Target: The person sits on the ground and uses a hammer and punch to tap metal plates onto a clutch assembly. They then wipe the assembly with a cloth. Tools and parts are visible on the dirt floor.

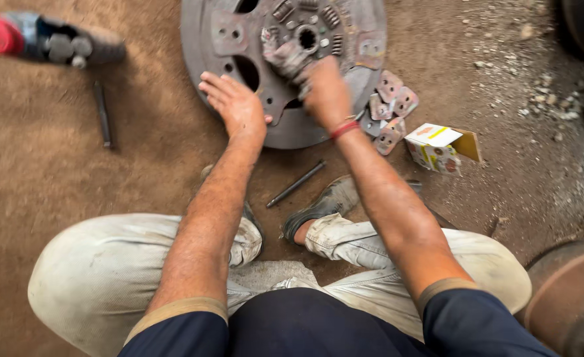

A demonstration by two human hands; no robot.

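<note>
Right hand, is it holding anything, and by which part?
The right hand grips a grey rag by its near end, against the clutch disc. The left hand holds nothing.

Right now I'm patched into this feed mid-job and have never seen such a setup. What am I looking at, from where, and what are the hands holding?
This is one camera worn on a person's head, looking down at their own arms and knees as they squat on a dirt floor. In front lies a round metal clutch disc with springs near its hub. The left hand rests open and flat on the disc, holding nothing. The right hand grips a worn pad piece over the disc. Beside it lie loose friction pads, a small cardboard box, a steel rod, and a red-ended power tool at upper left.
</note>
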